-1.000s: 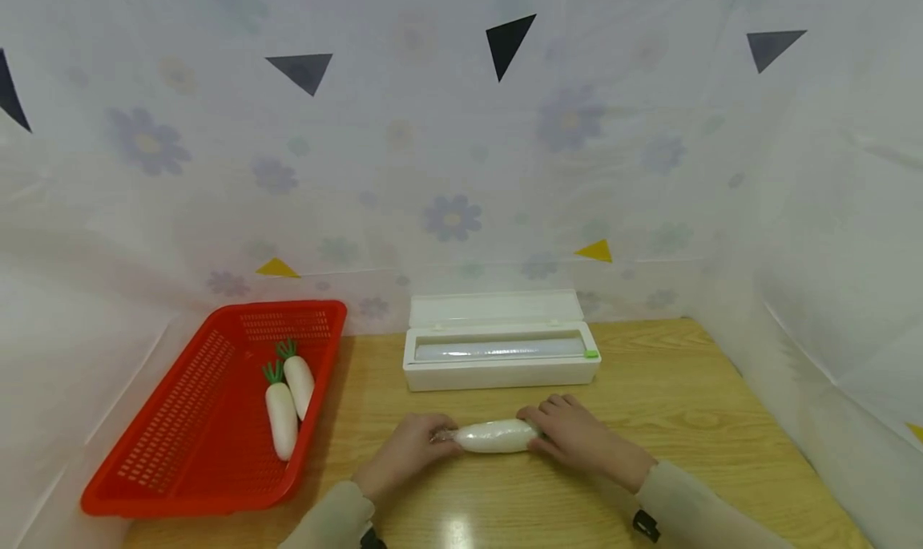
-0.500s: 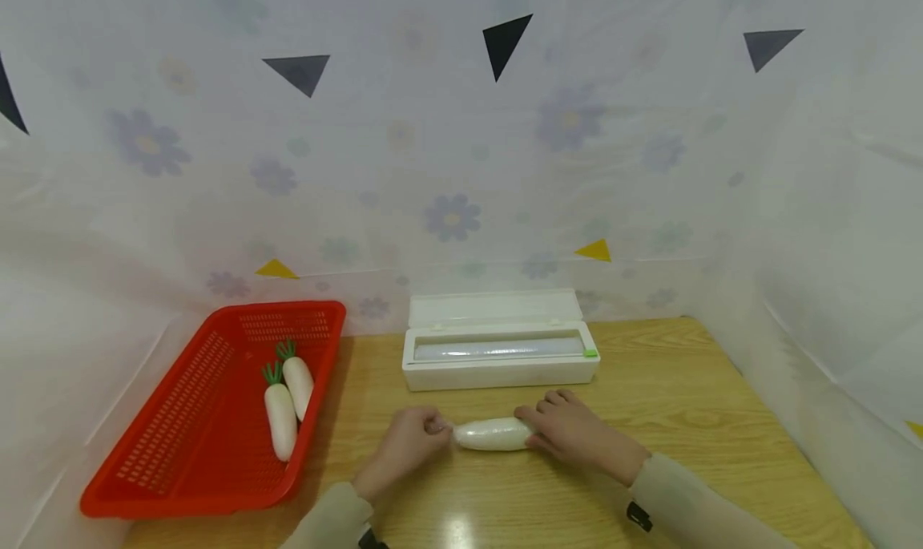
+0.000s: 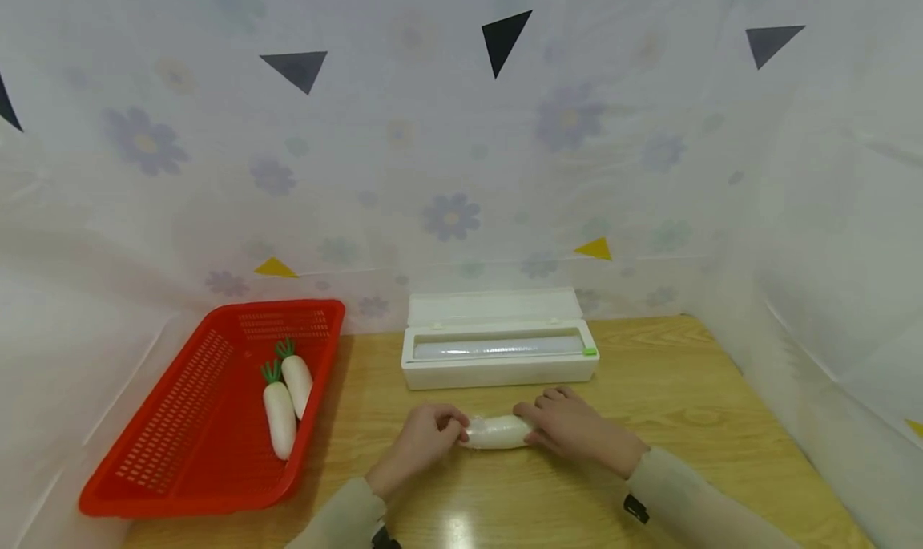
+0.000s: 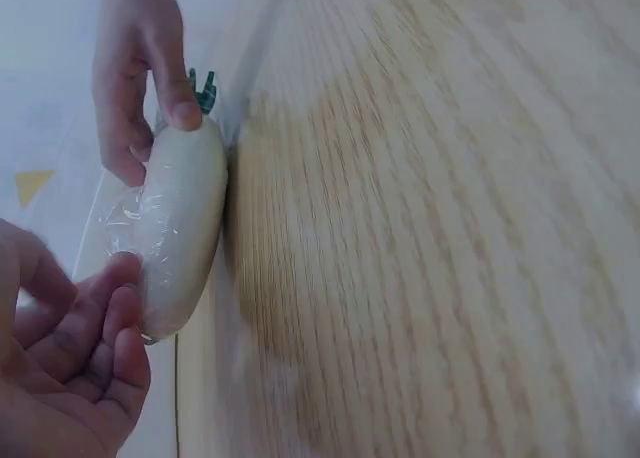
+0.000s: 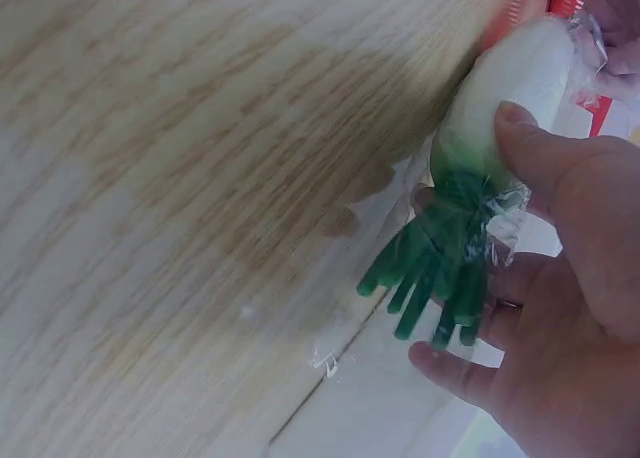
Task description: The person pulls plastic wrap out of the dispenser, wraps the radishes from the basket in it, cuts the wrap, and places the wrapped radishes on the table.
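Note:
A white radish (image 3: pixel 497 433) wrapped in clear cling film lies crosswise on the wooden table, between both hands. My right hand (image 3: pixel 573 429) grips its leafy end, thumb on the white body; green leaves (image 5: pixel 430 263) poke out under film in the right wrist view. At the other end, my left hand (image 3: pixel 425 437) pinches the loose end of the cling film (image 4: pixel 124 218) against the radish's tip. That bunched film stands off the radish's side in the left wrist view. In the head view the right hand hides the leaves.
Behind the hands stands a white cling film box (image 3: pixel 501 371), lid raised, with a roll inside and a green slider (image 3: pixel 590 352) at its right end. A red basket (image 3: pixel 180 505) on the left holds two unwrapped white radishes (image 3: pixel 280 421). A patterned sheet hangs behind.
My left hand first drew the film end a little left, away from the tip, then came back right and folded it against the radish. The right hand keeps its grip, nearly still.

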`<state>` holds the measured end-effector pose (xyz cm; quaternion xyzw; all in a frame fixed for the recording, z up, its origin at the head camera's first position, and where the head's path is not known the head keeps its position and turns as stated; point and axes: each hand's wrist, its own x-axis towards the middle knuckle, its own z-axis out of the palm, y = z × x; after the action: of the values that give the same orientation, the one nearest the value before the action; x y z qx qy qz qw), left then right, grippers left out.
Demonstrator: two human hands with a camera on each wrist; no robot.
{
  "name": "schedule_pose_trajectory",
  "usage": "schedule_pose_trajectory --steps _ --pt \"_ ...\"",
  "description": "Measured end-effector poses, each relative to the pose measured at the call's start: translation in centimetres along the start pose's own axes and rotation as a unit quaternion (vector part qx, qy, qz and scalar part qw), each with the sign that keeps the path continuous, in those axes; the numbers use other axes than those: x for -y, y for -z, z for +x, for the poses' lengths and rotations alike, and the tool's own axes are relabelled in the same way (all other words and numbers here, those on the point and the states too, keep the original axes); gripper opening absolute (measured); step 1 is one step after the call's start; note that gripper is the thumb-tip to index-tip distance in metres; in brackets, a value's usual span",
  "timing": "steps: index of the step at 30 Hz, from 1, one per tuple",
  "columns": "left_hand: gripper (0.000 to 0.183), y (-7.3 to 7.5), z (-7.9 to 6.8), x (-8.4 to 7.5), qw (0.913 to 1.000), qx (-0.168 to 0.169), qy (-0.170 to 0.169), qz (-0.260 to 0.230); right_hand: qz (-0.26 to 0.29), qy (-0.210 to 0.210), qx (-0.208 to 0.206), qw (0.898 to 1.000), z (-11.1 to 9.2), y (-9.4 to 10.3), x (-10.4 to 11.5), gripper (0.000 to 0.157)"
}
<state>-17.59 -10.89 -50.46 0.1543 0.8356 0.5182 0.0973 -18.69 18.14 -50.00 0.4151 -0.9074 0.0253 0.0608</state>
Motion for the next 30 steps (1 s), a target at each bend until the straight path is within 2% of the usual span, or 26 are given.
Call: schedule_pose_trajectory --steps 2,5,11,17,19,22,25,30 --pt "0.014 0.0 0.1 0.2 0.9985 -0.001 -0.027 0.047 0.007 -0.002 0.004 1.0 0.2 0.0 0.0 0.041" --pt "0.012 -0.2 0.1 0.6 0.9942 -0.016 -0.064 0.085 0.016 -0.002 0.009 1.0 0.2 0.0 -0.2 0.041" --pt "0.014 -0.9 0.0 0.8 0.9914 -0.043 -0.09 0.085 0.028 -0.003 0.014 1.0 0.2 -0.2 -0.4 0.04" --pt "0.022 -1.0 0.3 1.5 0.9958 -0.014 -0.082 0.038 0.037 0.001 0.008 0.999 0.2 -0.1 -0.4 0.04" --pt "0.025 -1.2 0.4 1.7 0.9951 0.002 -0.09 0.04 0.04 0.003 0.007 0.999 0.1 -0.1 -0.4 0.039" --pt "0.029 -1.4 0.4 1.9 0.9905 0.024 -0.118 0.067 0.042 0.008 0.006 0.999 0.2 0.0 -0.3 0.039" --pt "0.032 -1.6 0.4 1.9 0.9832 0.032 -0.144 0.107 0.039 0.012 -0.002 0.999 0.3 0.0 -0.3 0.038" --pt "0.03 -1.7 0.8 1.6 0.9775 0.028 -0.148 0.148 0.035 0.015 -0.011 0.999 0.2 -0.2 -0.4 0.038"
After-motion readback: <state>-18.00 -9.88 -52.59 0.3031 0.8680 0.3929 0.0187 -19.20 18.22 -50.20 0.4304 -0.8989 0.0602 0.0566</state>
